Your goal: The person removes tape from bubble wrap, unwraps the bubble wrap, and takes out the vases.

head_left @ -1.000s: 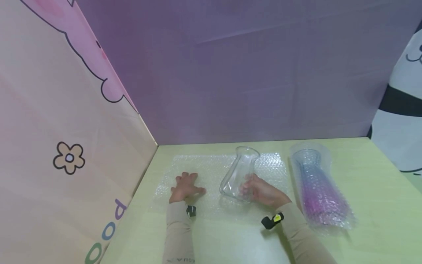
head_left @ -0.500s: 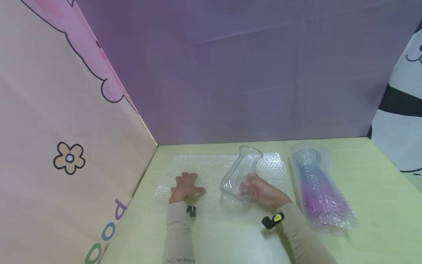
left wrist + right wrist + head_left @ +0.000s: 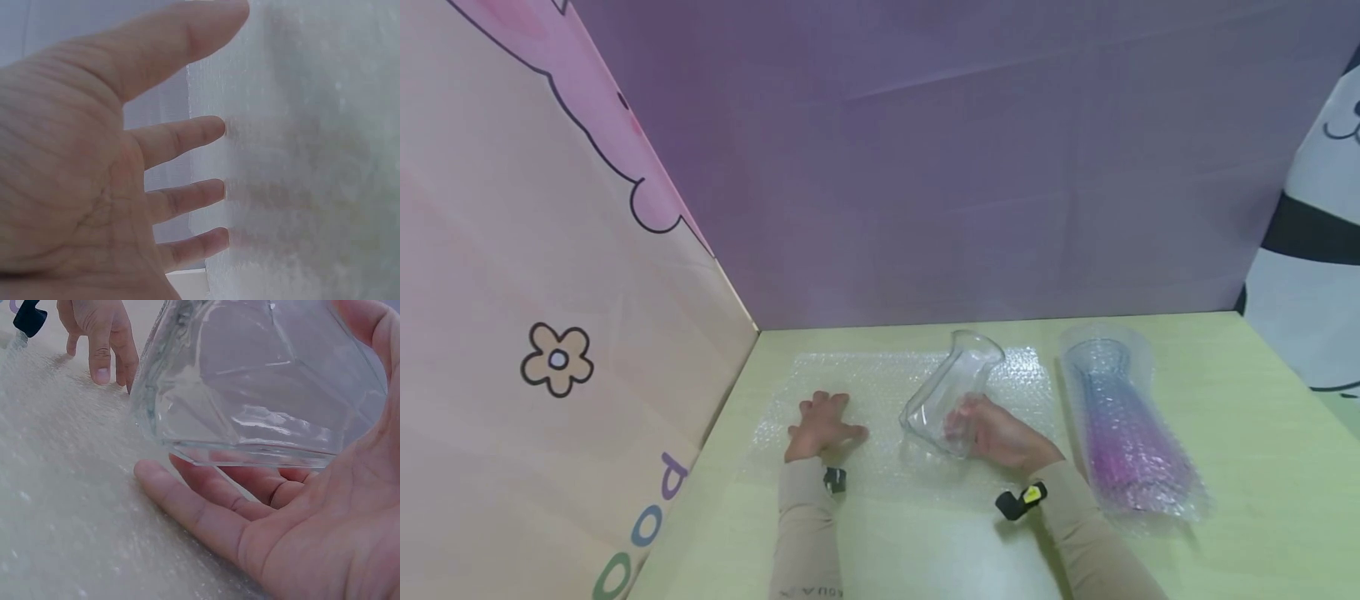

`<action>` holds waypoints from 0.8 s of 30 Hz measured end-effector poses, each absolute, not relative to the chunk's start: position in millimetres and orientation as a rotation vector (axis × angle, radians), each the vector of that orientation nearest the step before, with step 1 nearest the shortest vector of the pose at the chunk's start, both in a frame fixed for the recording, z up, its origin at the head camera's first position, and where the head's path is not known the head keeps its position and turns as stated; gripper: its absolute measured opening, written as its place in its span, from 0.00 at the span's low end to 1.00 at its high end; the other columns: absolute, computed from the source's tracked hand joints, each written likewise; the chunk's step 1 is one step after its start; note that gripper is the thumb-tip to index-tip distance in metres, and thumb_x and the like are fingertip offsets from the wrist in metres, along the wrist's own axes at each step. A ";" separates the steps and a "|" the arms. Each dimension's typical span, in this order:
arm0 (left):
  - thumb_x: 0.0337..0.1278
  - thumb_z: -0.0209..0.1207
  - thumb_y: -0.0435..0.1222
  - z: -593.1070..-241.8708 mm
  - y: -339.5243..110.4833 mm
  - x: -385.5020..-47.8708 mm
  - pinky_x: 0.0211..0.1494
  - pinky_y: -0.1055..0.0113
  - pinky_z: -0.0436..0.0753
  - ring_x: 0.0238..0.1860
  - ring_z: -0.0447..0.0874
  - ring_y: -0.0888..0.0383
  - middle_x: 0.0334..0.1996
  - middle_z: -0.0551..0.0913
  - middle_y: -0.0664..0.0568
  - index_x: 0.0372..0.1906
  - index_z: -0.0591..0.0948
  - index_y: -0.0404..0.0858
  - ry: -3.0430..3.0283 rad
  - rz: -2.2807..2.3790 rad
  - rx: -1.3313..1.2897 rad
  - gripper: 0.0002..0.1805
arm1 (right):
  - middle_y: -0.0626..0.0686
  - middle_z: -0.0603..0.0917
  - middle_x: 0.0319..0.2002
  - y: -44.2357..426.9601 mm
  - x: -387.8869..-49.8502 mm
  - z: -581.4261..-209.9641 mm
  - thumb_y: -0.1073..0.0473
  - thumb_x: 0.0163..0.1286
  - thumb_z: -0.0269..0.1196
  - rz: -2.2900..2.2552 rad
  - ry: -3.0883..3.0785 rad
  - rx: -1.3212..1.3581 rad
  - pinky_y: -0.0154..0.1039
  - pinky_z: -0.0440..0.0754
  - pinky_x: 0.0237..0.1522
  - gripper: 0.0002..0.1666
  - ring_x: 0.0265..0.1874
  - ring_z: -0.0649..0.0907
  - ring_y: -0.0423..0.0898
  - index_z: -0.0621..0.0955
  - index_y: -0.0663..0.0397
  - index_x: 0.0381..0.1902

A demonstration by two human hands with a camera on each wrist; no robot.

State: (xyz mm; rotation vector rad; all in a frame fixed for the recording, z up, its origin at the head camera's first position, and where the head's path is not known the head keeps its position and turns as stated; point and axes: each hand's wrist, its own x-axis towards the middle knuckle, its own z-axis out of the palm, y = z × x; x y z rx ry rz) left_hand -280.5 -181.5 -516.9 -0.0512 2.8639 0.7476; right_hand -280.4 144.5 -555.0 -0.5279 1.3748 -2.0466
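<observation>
A clear glass vase with a flared mouth (image 3: 928, 404) leans over a sheet of bubble wrap (image 3: 880, 375). My right hand (image 3: 1000, 435) holds its lower part from the right. In the right wrist view, fingers pass under the faceted base of the vase (image 3: 250, 387), and the thumb lies along its far side. My left hand (image 3: 823, 423) rests toward the left of the sheet with its fingers spread. The left wrist view shows its fingertips (image 3: 215, 127) touching the bubble wrap (image 3: 306, 156); nothing is in that palm.
On the right lies a similar vase shape, blue fading to purple, wrapped in bubble wrap (image 3: 1131, 442). The pale table (image 3: 940, 550) meets a purple backdrop (image 3: 962, 208) behind and a printed panel (image 3: 647, 367) at left. Both wrists wear small black cameras.
The vase's neck has tipped gradually to the right, while its base stays in about the same place. The left hand has not moved.
</observation>
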 end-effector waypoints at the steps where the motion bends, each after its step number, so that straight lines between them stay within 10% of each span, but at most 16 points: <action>1: 0.55 0.71 0.52 -516.9 -181.5 -280.5 0.66 0.16 0.57 0.72 0.58 0.33 0.73 0.65 0.37 0.75 0.69 0.42 2.865 0.747 -0.052 0.44 | 0.43 0.84 0.44 144.4 -280.4 -555.0 0.56 0.79 0.46 -2.046 1.376 -0.525 0.48 0.83 0.60 0.05 0.48 0.83 0.42 0.69 0.43 0.47; 24: 0.54 0.71 0.51 -518.3 -183.1 -280.8 0.66 0.17 0.57 0.72 0.58 0.34 0.74 0.64 0.37 0.75 0.70 0.42 2.865 0.765 -0.054 0.44 | 0.47 0.85 0.48 145.3 -280.6 -554.0 0.54 0.79 0.45 -2.048 1.360 -0.550 0.51 0.83 0.57 0.13 0.49 0.84 0.43 0.76 0.48 0.48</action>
